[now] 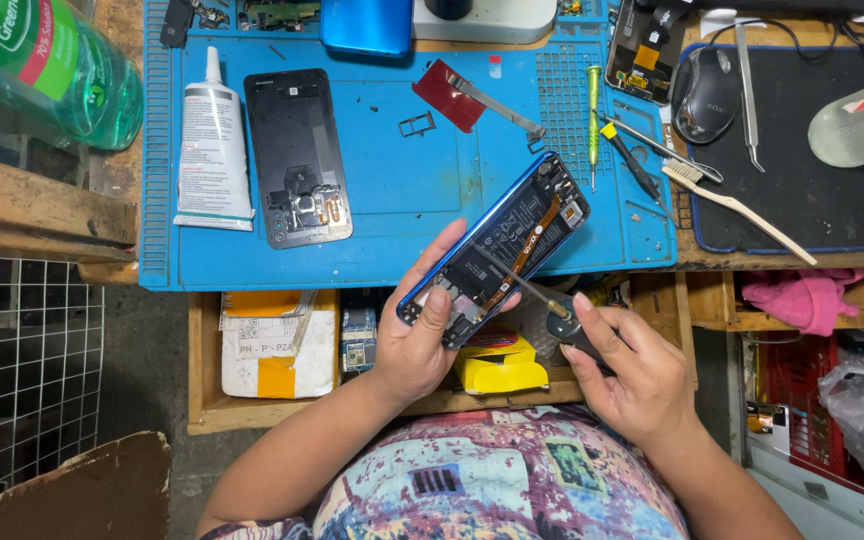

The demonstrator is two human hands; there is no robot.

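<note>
My left hand (420, 335) holds an opened blue phone (497, 245) tilted over the front edge of the blue work mat (402, 215), its insides and battery facing up. My right hand (627, 365) grips a screwdriver (542, 300) by its dark handle, the thin shaft lying across the phone's lower inside part. A black phone back panel (295, 155) lies flat on the mat at the left, beside a white glue tube (212, 140).
On the mat lie a red pick with metal blade (462, 97), a small SIM tray (416, 124), a green screwdriver (593, 120), tweezers and a brush (737, 210). A mouse (707, 93) sits on a black pad. A green bottle (47, 65) stands top left; an open drawer holds boxes below.
</note>
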